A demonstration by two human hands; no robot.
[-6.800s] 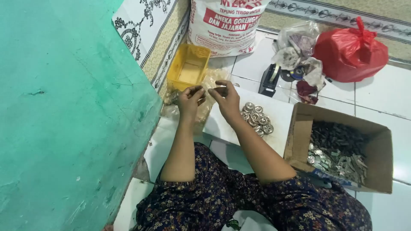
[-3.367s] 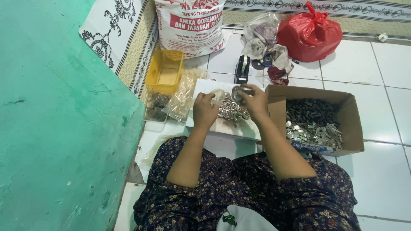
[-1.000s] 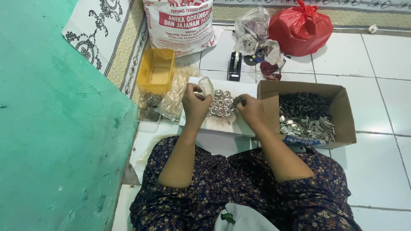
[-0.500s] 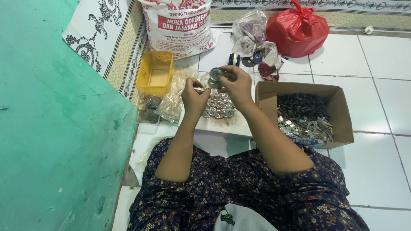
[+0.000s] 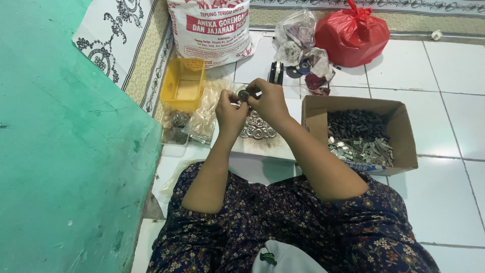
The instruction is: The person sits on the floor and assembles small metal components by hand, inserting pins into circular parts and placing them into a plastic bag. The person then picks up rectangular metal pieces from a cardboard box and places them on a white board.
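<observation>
Nearest us lay our lap (image 5: 303, 227), in dark flowered cloth, with both forearms reaching away from it over the white tiled floor (image 5: 444, 202). Just past the lap sat a pale board (image 5: 273, 144), and near its far left corner lay a pile of discs (image 5: 256, 126), small round silvery pieces touching one another.

Above that pile we held our 2 hands close together. Our left hand (image 5: 230, 108) was curled, its fingertips pinched on a small round disc (image 5: 244, 94). Our right hand (image 5: 269, 98) met it from the other side, fingers bent and closed on the same disc, so the piece sat between both hands, raised clear of the board over its far edge. Whether a 2nd part was pressed against it, we could not tell.

Touching the board's right edge stood an open carton (image 5: 404, 151), holding dark and silvery metal bits (image 5: 358, 136). Left of the board lay clear bags (image 5: 202, 116), and beyond them a yellow tub (image 5: 187, 86). Along the whole left side rose a green wall (image 5: 65, 151).

Farther off stood a white printed sack (image 5: 212, 30), then a clear bag (image 5: 298, 38) of oddments, and a knotted red bag (image 5: 353, 35) at the far right.
</observation>
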